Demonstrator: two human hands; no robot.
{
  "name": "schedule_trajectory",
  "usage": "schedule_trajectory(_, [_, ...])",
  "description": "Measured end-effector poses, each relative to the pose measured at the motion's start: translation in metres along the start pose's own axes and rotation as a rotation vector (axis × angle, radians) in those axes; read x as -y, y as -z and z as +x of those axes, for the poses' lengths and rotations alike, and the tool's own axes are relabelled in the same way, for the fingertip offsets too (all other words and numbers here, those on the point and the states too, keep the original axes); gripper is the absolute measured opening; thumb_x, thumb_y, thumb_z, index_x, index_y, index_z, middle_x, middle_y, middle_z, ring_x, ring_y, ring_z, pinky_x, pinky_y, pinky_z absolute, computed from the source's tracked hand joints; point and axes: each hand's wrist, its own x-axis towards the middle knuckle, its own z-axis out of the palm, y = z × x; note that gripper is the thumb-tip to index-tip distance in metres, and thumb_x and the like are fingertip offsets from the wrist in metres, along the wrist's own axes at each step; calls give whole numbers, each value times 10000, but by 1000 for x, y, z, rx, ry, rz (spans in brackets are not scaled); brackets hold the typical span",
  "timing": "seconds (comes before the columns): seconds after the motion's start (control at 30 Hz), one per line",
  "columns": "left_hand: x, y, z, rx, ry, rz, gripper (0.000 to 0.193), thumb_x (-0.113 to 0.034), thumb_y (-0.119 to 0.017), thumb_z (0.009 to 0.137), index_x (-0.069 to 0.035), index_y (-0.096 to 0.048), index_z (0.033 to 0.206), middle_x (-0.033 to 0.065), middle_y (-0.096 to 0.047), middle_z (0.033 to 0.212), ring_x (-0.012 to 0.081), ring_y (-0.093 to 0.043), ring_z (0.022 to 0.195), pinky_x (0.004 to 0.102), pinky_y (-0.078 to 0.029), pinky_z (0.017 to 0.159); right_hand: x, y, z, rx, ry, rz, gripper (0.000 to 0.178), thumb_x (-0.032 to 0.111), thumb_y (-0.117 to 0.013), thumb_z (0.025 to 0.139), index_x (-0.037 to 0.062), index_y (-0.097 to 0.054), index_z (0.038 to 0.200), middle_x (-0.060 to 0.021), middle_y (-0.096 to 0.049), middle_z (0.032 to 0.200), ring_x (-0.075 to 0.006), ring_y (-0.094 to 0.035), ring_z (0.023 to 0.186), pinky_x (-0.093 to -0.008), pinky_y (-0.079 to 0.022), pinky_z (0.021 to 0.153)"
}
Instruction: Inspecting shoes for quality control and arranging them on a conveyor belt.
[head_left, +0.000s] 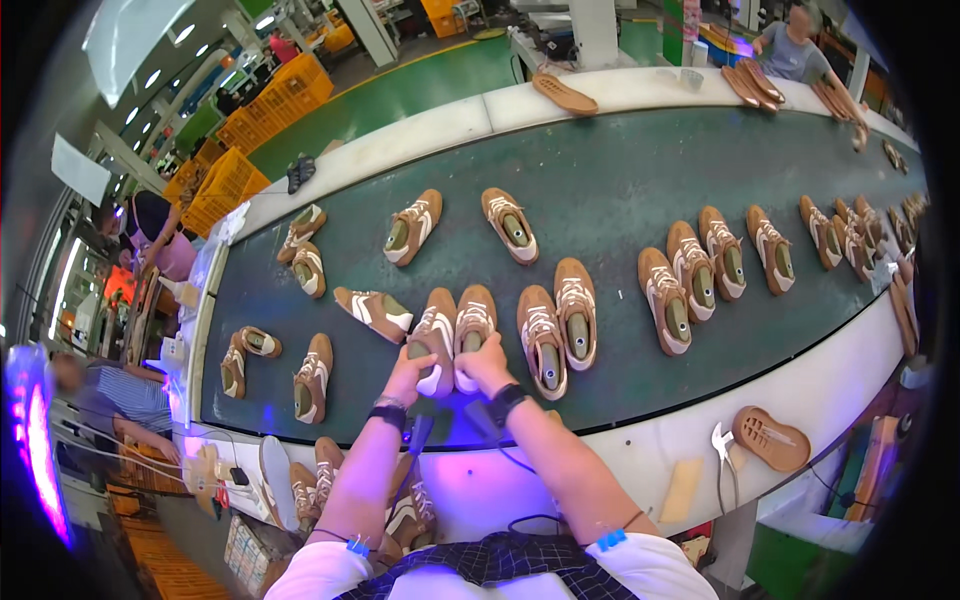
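Side by side on the dark green belt (620, 190) stand two tan sneakers with white stripes and laces, toes pointing away from me. My left hand (408, 376) grips the heel end of the left sneaker (436, 318), thumb at its opening. My right hand (484, 364) holds the right sneaker (475, 308) the same way. Greenish lasts show inside the shoes nearby. Just right of my right hand lies another pair, a near sneaker (541, 330) and a farther sneaker (575, 300). A sneaker on its side (372, 312) lies beyond my left hand.
More sneakers (690, 265) line the belt to the right. On the white near ledge lie pincers (724, 455) and a brown sole (771, 438). Another sole (565, 94) rests on the far ledge. A co-worker (795, 50) reaches over the belt at far right; yellow crates (285, 100) stand behind.
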Motion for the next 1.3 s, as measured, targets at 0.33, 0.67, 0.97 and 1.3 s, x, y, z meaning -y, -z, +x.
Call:
schedule_trajectory(0.33, [34, 21, -205, 384, -172, -491, 822, 52, -575, 611, -83, -309, 1377, 88, -533, 1121, 209, -564, 1011, 288, -505, 789, -58, 126, -160, 814, 87, 887, 685, 39, -601, 660, 25, -416, 1320, -50, -558, 1142, -177, -538, 1052, -316, -422, 909])
schedule_trajectory(0.67, [83, 5, -318, 245, -167, -567, 932, 4, -576, 561, -77, -255, 1432, 101, -507, 1178, 237, -521, 1065, 330, -434, 923, -71, 159, -269, 776, -12, 720, 796, 46, -599, 547, 8, -426, 1323, -79, -587, 1100, -222, -526, 1073, -321, -397, 931])
schedule_trajectory(0.97, [79, 8, -360, 218, -294, -558, 1053, 71, -535, 480, -68, -197, 1468, 110, -437, 1336, 228, -461, 1196, 288, -404, 955, -70, 164, -269, 976, 41, 629, 841, 45, -586, 561, 25, -361, 1372, -47, -577, 974, -179, -544, 891, -276, -414, 823])
schedule_trajectory(1.3, [10, -47, -358, 77, -659, -391, 1120, -172, -812, 504, -71, -188, 1429, 100, -481, 1223, 239, -485, 1161, 348, -377, 1010, -9, 145, -286, 608, 611, 722, 747, 444, -623, 811, 49, -300, 1356, -101, -448, 1268, -185, -488, 1132, -322, -394, 955])
